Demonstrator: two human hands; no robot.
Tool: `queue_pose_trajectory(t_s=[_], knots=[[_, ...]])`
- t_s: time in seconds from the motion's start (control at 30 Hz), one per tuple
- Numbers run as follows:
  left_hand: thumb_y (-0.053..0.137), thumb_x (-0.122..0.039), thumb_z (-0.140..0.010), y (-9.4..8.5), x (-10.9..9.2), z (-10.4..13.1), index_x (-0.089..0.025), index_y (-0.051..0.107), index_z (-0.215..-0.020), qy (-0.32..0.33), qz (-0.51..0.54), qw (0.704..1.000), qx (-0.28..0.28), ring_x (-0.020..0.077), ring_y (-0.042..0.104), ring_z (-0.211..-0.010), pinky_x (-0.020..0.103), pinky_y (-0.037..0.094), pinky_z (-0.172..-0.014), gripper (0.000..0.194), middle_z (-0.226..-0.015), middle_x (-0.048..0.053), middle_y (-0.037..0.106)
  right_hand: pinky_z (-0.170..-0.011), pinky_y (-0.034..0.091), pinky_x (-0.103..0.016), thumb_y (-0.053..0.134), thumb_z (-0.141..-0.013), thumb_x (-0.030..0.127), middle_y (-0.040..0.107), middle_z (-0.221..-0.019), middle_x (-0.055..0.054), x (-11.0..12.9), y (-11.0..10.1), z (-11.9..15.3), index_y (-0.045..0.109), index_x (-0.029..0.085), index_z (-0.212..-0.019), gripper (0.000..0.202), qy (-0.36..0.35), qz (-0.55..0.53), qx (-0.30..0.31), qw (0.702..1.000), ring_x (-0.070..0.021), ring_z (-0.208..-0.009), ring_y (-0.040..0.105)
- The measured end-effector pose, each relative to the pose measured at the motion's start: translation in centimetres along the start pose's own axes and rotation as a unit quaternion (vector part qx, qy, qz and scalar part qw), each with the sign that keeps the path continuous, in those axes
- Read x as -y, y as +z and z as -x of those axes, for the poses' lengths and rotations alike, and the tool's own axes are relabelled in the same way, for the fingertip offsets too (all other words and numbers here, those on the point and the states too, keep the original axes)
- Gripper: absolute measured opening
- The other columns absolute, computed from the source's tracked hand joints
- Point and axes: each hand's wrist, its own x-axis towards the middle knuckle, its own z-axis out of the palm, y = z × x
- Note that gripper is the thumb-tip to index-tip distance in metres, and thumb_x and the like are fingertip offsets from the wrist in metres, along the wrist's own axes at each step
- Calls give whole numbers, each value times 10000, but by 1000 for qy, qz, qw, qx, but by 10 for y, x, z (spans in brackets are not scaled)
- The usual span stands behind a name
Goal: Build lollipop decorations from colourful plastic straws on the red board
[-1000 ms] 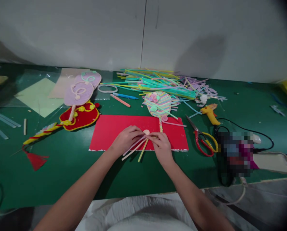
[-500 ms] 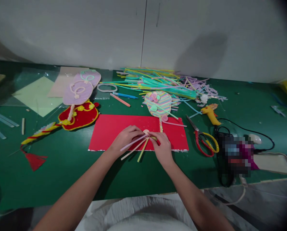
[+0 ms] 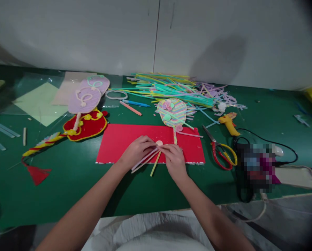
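Over the red board (image 3: 119, 139), my left hand (image 3: 138, 149) pinches thin strips. A lilac strip (image 3: 141, 162) and a pale pink strip (image 3: 142, 167) slant down from its fingertips. My right hand (image 3: 174, 157) is closed at the top end of a yellow-green strip (image 3: 156, 164), its fingertips close to those of my left. A small pale coil (image 3: 159, 143) shows just above the fingertips, where the strips converge. Behind my right hand lies a round striped fan (image 3: 172, 113) with coiled decorations, its handle on the board.
Scissors (image 3: 220, 153) and a yellow glue gun (image 3: 229, 124) with a black cord lie right. Many coloured strips (image 3: 171, 90) are piled at the back. Left are a red fan (image 3: 86, 127), a lilac fan (image 3: 86, 96) and a green sheet (image 3: 43, 104). A blue pen (image 3: 136, 103) lies behind the board.
The fingers of my right hand have shifted slightly and now cover more of the strips' upper ends. The lilac and pale pink strips have drawn closer together, and the coil shows more fully.
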Motion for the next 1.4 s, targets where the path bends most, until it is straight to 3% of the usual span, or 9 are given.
queue_pose_trajectory(t_s=[0.2, 0.83, 1.03, 1.2, 1.4], knots=[[429, -190, -793, 1, -2, -1, -197, 589, -924, -10, 15, 1000, -8, 130, 518, -835, 281, 445, -750, 206, -871, 50, 554, -798, 353, -332, 370, -799, 58, 580, -1033, -19, 1, -1, 3, 514, 253, -1105, 391, -53, 43, 52, 996, -176, -975, 447], [445, -226, -790, 2, -1, -1, -188, 599, -888, -15, 7, 1000, -5, 120, 518, -816, 258, 438, -739, 185, -850, 44, 560, -774, 346, -328, 359, -817, 86, 592, -1029, -45, -4, -8, 1, 535, 202, -1073, 331, -167, 126, 71, 975, -181, -949, 452], [439, -219, -793, 2, -2, -1, -191, 595, -880, -6, 5, 1000, -5, 121, 518, -813, 263, 440, -735, 181, -845, 43, 555, -779, 350, -336, 395, -813, 112, 602, -1012, -44, -6, -11, -5, 541, 199, -1062, 302, -210, 151, 105, 960, -188, -962, 450], [443, -218, -790, 2, -5, 2, -186, 567, -933, -21, 9, 1000, -16, 125, 508, -839, 274, 437, -755, 192, -878, 46, 547, -829, 359, -324, 335, -807, 49, 559, -1107, -17, -7, -22, 4, 502, 237, -1112, 396, -147, 101, 98, 979, -153, -1020, 453], [447, -213, -787, 3, -7, 4, -196, 549, -966, -32, -8, 999, -19, 130, 503, -860, 290, 429, -769, 206, -907, 47, 543, -873, 368, -373, 354, -818, 118, 545, -1111, -30, -2, -28, 14, 545, 260, -1053, 334, -14, 20, -17, 1000, -174, -1048, 458]])
